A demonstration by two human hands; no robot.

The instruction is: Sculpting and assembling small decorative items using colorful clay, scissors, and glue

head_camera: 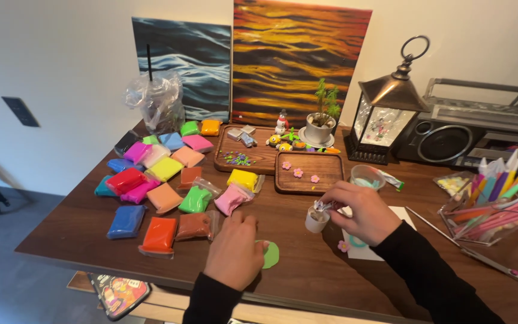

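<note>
Green clay disc (271, 254) near table edge (151, 282), left hand (235, 252) pressing flat, right hand (358, 210) grip pinched over white cup (316, 221)

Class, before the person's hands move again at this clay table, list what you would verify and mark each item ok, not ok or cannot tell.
1. Left hand rests flat on the green clay disc: ok, disc partly covered.
2. Right hand has fingertips at the small white pot: ok.
3. Pot stands upright on the table: ok.
4. What the right fingers pinch over the pot: cannot tell, too small.
5. Pink clay flower lies apart from both hands: ok.
6. Clay packets lie away from the green disc: ok.
</note>
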